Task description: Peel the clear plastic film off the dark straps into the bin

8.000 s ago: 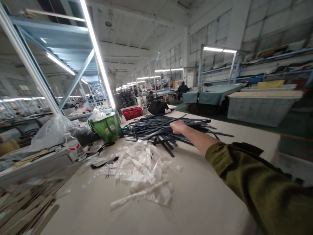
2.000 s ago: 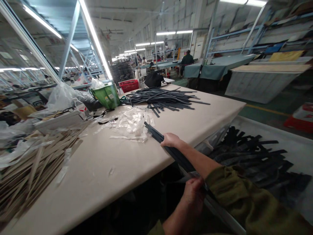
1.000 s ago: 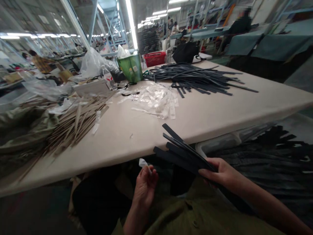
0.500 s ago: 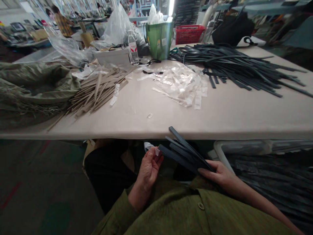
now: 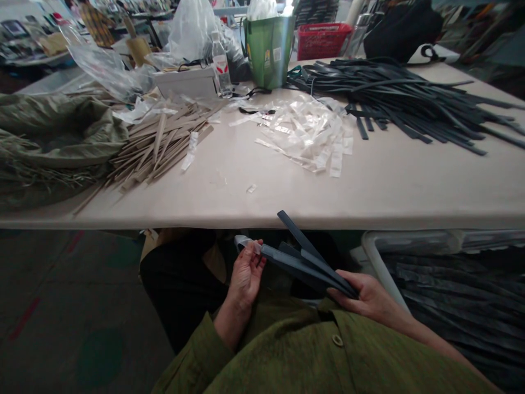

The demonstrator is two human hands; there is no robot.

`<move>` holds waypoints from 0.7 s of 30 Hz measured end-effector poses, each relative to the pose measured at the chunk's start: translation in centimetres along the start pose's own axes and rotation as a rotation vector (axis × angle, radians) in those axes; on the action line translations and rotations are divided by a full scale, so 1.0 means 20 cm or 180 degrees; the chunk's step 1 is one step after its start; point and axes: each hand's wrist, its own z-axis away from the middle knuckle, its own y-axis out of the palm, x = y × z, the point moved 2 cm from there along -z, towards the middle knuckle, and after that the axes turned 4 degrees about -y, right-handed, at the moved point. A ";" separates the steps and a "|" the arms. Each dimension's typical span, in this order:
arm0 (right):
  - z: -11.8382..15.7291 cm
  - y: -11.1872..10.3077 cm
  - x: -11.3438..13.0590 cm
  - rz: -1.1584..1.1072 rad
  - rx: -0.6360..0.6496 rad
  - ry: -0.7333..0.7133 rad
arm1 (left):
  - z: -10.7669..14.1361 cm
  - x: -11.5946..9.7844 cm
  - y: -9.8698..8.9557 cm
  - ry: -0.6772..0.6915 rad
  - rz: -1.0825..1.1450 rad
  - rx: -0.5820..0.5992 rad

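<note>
My left hand (image 5: 246,276) pinches a short whitish strip (image 5: 243,240) that curls out beyond the fingertips. The strip lies by the end of one of several dark blue-grey fabric strips (image 5: 303,265); whether they are joined there I cannot tell. My right hand (image 5: 367,298) is closed around the other end of these dark strips, which fan out toward the left over my lap. One of them points up across the table's front edge. On the table ahead lies a loose heap of clear and white strips (image 5: 311,134).
Many more dark strips (image 5: 394,98) are piled at the right of the table (image 5: 197,202). Tan strips (image 5: 159,145) and an olive sack (image 5: 53,131) lie at the left. A bottle (image 5: 221,65), green bag (image 5: 268,52) and red basket (image 5: 322,41) stand behind. A white-rimmed bin (image 5: 371,254) is right.
My left hand has moved slightly left with the whitish strip. The dark strips in my right hand have shifted and lie closer together. The whole view has tilted down slightly.
</note>
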 end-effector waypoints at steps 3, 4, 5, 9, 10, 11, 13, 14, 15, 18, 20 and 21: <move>0.00 0.01 0.00 0.0147 -0.0021 -0.0097 | -0.01 0.01 0.00 0.0021 -0.0037 0.0050; 0.00 0.01 0.00 0.0168 -0.0017 -0.0117 | -0.01 0.01 -0.01 0.0024 -0.0034 0.0045; 0.01 0.01 0.00 0.0177 -0.0017 -0.0127 | -0.02 0.02 -0.01 0.0015 -0.0026 0.0031; 0.01 0.01 0.00 0.0163 -0.0064 -0.0098 | -0.03 0.03 -0.02 -0.0057 -0.0010 0.0005; 0.00 0.01 -0.01 0.0173 -0.0074 -0.0089 | -0.03 0.04 -0.02 -0.0080 -0.0014 0.0013; 0.00 0.01 -0.01 0.0196 -0.0085 -0.0081 | -0.02 0.04 -0.02 -0.0108 -0.0017 0.0018; -0.01 0.02 -0.02 0.0259 -0.0096 -0.0065 | -0.02 0.04 -0.01 -0.0168 -0.0007 0.0012; -0.02 0.02 -0.02 0.0281 -0.0092 -0.0055 | -0.02 0.04 -0.01 -0.0197 0.0011 0.0002; -0.02 0.02 -0.02 0.0291 -0.0091 -0.0040 | -0.02 0.03 -0.01 -0.0227 0.0035 -0.0023; -0.01 0.01 -0.03 0.0243 -0.0061 0.0009 | -0.02 0.02 -0.02 -0.0319 0.0107 -0.0131; -0.01 0.01 -0.04 0.0212 -0.0040 0.0025 | -0.02 0.01 -0.02 -0.0338 0.0113 -0.0163; -0.01 0.01 -0.05 0.0212 -0.0023 0.0022 | -0.03 0.01 -0.02 -0.0334 0.0103 -0.0153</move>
